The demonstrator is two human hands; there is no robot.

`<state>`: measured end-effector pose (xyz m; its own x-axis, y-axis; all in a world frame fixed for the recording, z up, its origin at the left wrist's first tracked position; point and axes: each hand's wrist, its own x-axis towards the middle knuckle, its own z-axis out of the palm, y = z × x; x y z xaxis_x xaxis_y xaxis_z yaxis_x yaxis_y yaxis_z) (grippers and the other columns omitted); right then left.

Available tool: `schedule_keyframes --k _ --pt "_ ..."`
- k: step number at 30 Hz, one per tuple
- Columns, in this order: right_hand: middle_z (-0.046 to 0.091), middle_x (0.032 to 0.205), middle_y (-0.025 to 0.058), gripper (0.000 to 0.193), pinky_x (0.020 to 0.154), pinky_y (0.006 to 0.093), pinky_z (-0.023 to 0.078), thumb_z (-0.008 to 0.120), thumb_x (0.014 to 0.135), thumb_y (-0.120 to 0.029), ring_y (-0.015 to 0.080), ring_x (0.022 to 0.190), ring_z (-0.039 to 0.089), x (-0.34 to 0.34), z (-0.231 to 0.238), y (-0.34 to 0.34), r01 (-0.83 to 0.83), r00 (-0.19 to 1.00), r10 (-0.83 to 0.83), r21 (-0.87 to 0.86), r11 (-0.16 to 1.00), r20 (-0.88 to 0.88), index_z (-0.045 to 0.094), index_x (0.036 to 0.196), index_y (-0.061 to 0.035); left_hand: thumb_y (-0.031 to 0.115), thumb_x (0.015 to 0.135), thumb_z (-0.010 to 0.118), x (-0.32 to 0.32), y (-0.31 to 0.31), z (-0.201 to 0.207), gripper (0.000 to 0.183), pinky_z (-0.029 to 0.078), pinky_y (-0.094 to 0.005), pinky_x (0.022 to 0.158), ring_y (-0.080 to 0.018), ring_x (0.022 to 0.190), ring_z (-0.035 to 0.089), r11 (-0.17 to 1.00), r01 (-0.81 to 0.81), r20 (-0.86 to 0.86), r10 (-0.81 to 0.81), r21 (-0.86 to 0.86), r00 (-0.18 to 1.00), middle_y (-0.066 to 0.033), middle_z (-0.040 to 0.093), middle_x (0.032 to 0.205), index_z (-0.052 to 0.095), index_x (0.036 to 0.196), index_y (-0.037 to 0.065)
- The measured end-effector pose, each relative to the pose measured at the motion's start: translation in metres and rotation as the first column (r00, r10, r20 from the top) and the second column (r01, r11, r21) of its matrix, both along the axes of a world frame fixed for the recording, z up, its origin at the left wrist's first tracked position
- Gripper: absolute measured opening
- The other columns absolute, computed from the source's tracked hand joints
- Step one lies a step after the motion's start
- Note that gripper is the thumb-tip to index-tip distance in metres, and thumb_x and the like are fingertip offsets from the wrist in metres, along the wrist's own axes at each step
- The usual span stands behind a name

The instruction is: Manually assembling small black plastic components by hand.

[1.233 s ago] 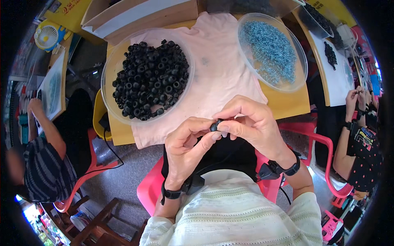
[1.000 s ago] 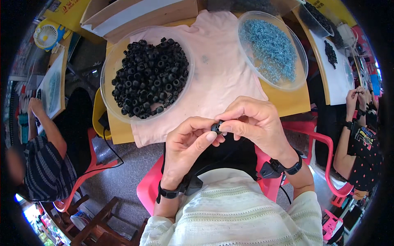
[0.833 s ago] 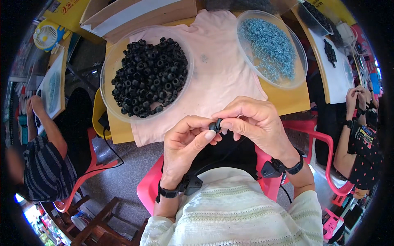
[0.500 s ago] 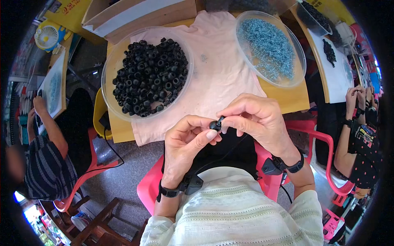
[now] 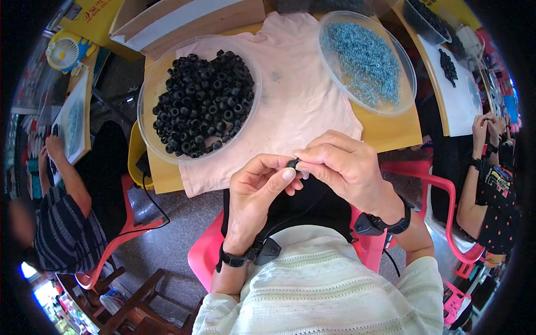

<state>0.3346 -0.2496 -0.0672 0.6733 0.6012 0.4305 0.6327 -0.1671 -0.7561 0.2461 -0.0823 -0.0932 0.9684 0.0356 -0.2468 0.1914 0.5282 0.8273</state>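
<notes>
In front of my lap, both hands meet at a small round black plastic part (image 5: 293, 163). My left hand (image 5: 251, 188) is closed, pinching the part between thumb and fingers. My right hand (image 5: 349, 170) is closed too, its thumb and forefinger pressed at the part's right side; what its fingertips grip is mostly hidden. Beyond my left hand a clear round tub (image 5: 258, 97) holds a heap of hollow black plastic parts (image 5: 204, 103). At the far right another clear tub (image 5: 414, 84) holds many tiny bluish translucent pieces (image 5: 363, 61).
A pale pink cloth (image 5: 290, 111) covers much of the yellowish table (image 5: 391, 131). A cardboard box (image 5: 190, 22) stands at the back. People work at side tables, one at left (image 5: 64, 223) and another at right (image 5: 486, 206). A pink chair (image 5: 206, 251) is under me.
My right fingers have closed in on the black part. The black piece that stuck up at their tips is now mostly covered. Both hands have shifted only slightly.
</notes>
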Motion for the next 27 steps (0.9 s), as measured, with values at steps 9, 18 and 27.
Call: schedule_keyframes --k 9,18,27 --pt "0.065 0.083 0.0093 0.011 0.059 0.0253 0.053 0.070 0.087 -0.002 0.0147 0.070 0.067 0.002 0.005 -0.002 -0.013 0.907 0.042 0.073 0.997 -0.418 0.068 0.097 0.0033 0.009 0.094 0.065 0.005 -0.003 0.001 0.014 0.051 -0.0252 0.067 -0.0149 0.076 0.066 0.996 -0.056 0.014 0.055 0.072 0.998 -0.0126 0.070 0.092 0.061 0.102 -0.002" --pt "0.064 0.083 0.0097 0.013 0.059 0.0276 0.052 0.069 0.086 0.001 0.0170 0.069 0.066 0.001 0.007 -0.003 -0.002 0.961 0.004 0.006 1.000 -0.275 0.067 0.099 0.0031 0.004 0.092 0.066 0.006 -0.003 -0.005 0.011 0.055 -0.0272 0.070 -0.0167 0.079 0.068 0.999 -0.047 0.022 0.047 -0.009 0.999 -0.0138 0.070 0.094 0.064 0.101 -0.002" --pt "0.060 0.078 0.0102 0.015 0.058 0.0316 0.050 0.069 0.083 0.002 0.0227 0.067 0.062 0.000 -0.007 -0.003 0.064 0.994 -0.068 -0.051 0.997 -0.082 0.064 0.098 0.0014 0.010 0.095 0.065 0.012 -0.005 -0.020 0.013 0.053 -0.0262 0.073 -0.0164 0.083 0.068 0.989 0.004 -0.022 -0.007 -0.146 1.000 -0.0135 0.070 0.093 0.063 0.101 -0.001"
